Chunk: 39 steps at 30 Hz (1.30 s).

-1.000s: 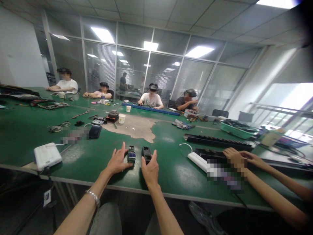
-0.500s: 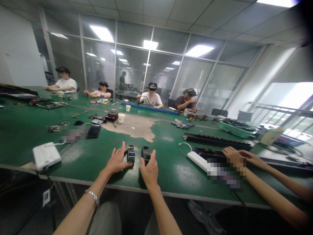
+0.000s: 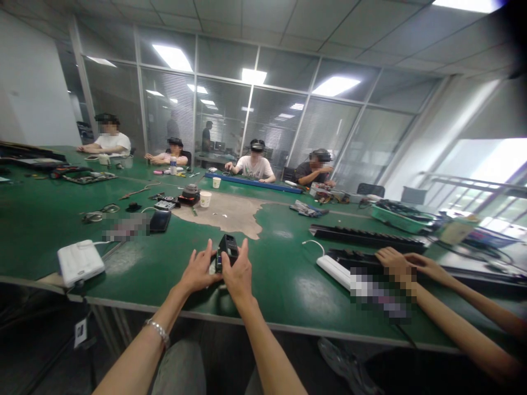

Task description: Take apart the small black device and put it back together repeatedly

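A black plastic housing (image 3: 230,243) with openings in its upper face is held in my right hand (image 3: 239,272), thumb on the near side. It is tilted over a small green circuit board (image 3: 218,260), which my left hand (image 3: 201,271) grips between thumb and fingers. The two parts meet or overlap just above the near part of the table. Most of the board is hidden behind the housing and my fingers, so I cannot tell whether it sits inside. A metal bracelet (image 3: 157,332) is on my left wrist.
On the green table (image 3: 284,263) a white box (image 3: 81,262) and a dark phone (image 3: 160,221) lie left. A paper cup (image 3: 205,198) stands ahead. To the right are a white power strip (image 3: 332,271), a black slotted rail (image 3: 366,237) and another person's hands (image 3: 395,263).
My right hand has brought the black housing left and tilted it against the circuit board; before, the two parts stood apart. My left hand has barely moved.
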Each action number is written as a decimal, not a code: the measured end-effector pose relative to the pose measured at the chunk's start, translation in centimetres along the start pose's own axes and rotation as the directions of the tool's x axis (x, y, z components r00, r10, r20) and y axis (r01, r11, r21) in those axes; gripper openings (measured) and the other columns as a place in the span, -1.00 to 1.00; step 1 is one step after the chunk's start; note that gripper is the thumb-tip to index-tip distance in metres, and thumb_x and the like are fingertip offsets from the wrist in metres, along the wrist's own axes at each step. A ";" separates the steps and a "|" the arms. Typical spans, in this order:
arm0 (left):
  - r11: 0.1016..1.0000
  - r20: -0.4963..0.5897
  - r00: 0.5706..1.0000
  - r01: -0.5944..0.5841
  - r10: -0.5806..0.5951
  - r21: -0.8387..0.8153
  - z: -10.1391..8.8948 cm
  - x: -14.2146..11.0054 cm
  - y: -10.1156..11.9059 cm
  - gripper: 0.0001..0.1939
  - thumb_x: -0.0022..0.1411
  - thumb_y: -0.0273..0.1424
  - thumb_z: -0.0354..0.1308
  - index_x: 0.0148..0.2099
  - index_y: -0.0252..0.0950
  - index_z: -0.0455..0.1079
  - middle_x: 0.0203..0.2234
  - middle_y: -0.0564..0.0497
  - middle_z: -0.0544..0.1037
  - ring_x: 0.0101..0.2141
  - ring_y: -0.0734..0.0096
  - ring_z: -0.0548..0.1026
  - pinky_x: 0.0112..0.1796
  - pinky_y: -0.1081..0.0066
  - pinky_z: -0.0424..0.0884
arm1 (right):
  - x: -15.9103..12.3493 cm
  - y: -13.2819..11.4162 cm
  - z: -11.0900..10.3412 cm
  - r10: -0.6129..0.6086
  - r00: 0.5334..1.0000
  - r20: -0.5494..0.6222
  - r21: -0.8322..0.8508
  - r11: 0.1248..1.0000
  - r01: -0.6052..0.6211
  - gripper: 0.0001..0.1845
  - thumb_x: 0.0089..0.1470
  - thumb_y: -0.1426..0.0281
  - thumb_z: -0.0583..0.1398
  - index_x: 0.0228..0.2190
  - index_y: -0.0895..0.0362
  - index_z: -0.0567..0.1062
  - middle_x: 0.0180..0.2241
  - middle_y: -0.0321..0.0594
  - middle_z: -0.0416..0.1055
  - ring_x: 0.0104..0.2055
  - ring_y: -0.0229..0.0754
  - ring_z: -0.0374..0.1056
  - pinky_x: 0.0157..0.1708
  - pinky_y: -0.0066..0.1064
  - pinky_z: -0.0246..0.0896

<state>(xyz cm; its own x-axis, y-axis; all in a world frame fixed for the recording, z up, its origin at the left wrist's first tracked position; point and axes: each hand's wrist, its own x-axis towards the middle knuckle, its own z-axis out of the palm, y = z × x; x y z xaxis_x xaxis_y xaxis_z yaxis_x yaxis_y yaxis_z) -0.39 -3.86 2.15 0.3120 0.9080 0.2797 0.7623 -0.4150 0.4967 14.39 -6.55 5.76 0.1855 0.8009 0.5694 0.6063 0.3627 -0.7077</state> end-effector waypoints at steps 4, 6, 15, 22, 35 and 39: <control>1.000 -0.006 1.000 0.001 -0.001 -0.001 0.0 0.0 0.0 0.16 0.10 -0.15 0.14 0.35 -0.34 -0.70 0.19 -0.17 0.28 0.23 0.08 0.12 0.23 -0.03 -0.26 | 0.3 -0.8 0.5 0.027 0.999 0.041 -0.066 0.998 -0.025 -0.16 0.13 0.28 0.13 0.27 0.41 -0.10 0.02 0.19 0.36 0.03 0.04 0.36 -0.03 -0.21 0.24; 1.000 -0.010 1.000 0.008 -0.008 0.006 0.1 0.0 -0.1 0.15 0.09 -0.18 0.14 0.34 -0.36 -0.71 0.18 -0.18 0.29 0.22 0.09 0.13 0.23 -0.03 -0.26 | 0.5 -1.1 0.6 0.041 0.997 0.067 -0.111 0.993 -0.034 -0.15 0.12 0.27 0.14 0.26 0.43 -0.08 0.01 0.23 0.36 0.02 0.06 0.37 -0.05 -0.23 0.25; 1.000 -0.013 1.000 0.022 -0.022 0.013 0.4 0.0 -0.4 -0.01 0.16 -0.32 -0.01 0.36 -0.36 -0.67 0.25 -0.17 0.18 0.24 0.18 0.10 0.24 0.03 -0.25 | -0.8 -0.6 1.8 0.073 0.987 0.141 -0.261 0.965 -0.034 -0.09 0.05 0.32 0.16 0.27 0.45 -0.12 -0.05 0.24 0.40 -0.07 0.10 0.41 -0.12 -0.22 0.27; 0.999 -0.004 1.000 0.030 -0.030 0.043 0.2 0.0 -0.1 -0.05 0.18 -0.34 -0.04 0.36 -0.38 -0.66 0.27 -0.21 0.13 0.26 0.16 0.06 0.23 0.01 -0.23 | -2.1 -0.1 1.9 0.097 0.984 0.152 -0.278 0.959 -0.051 -0.12 0.07 0.30 0.13 0.27 0.45 -0.09 -0.06 0.24 0.40 -0.06 0.11 0.39 -0.13 -0.20 0.27; 1.000 0.009 1.000 0.010 -0.010 0.014 0.2 0.0 0.0 0.01 0.17 -0.29 0.01 0.35 -0.35 -0.69 0.25 -0.15 0.19 0.25 0.17 0.07 0.24 0.02 -0.25 | -1.4 -0.7 2.2 0.122 0.981 0.151 -0.334 0.940 -0.066 -0.14 0.12 0.29 0.09 0.26 0.49 -0.14 -0.18 0.21 0.45 -0.17 0.10 0.44 -0.22 -0.22 0.29; 1.000 0.012 1.000 0.015 -0.015 0.008 0.1 0.0 0.0 0.02 0.15 -0.29 0.03 0.36 -0.35 -0.66 0.24 -0.15 0.21 0.25 0.15 0.08 0.24 0.01 -0.25 | -1.6 -0.8 2.1 0.147 0.977 0.155 -0.359 0.930 -0.083 -0.14 0.10 0.29 0.10 0.26 0.50 -0.11 -0.22 0.20 0.47 -0.21 0.12 0.45 -0.25 -0.20 0.29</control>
<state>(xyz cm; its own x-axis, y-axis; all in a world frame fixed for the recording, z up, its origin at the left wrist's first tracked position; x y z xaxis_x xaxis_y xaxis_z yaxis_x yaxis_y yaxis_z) -0.29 -3.82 2.07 0.3077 0.9147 0.2621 0.7711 -0.4011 0.4946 11.99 -7.12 4.62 0.1505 0.9096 0.3872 0.8259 0.0995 -0.5550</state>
